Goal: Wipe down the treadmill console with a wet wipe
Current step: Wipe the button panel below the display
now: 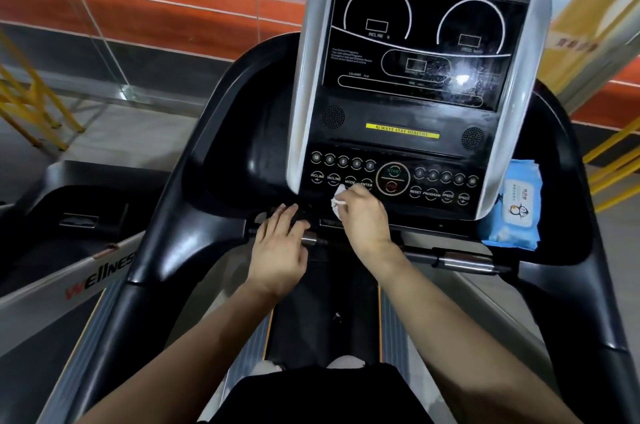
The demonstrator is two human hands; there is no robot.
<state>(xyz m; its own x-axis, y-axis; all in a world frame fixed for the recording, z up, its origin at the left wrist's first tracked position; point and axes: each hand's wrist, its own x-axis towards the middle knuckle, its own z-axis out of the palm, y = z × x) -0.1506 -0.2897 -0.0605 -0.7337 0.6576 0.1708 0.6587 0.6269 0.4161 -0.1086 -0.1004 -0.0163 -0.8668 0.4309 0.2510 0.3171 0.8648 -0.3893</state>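
Right hand clenched wet wipe below console buttons; left hand splayed, empty. Screen streaked wet; right-side keys seemingly unwiped.

Crumpled white wipe against black console

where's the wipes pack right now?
In the head view, the blue wipes pack stands in the tray on the right side of the console, beside its silver right edge and just past the SPEED + button.
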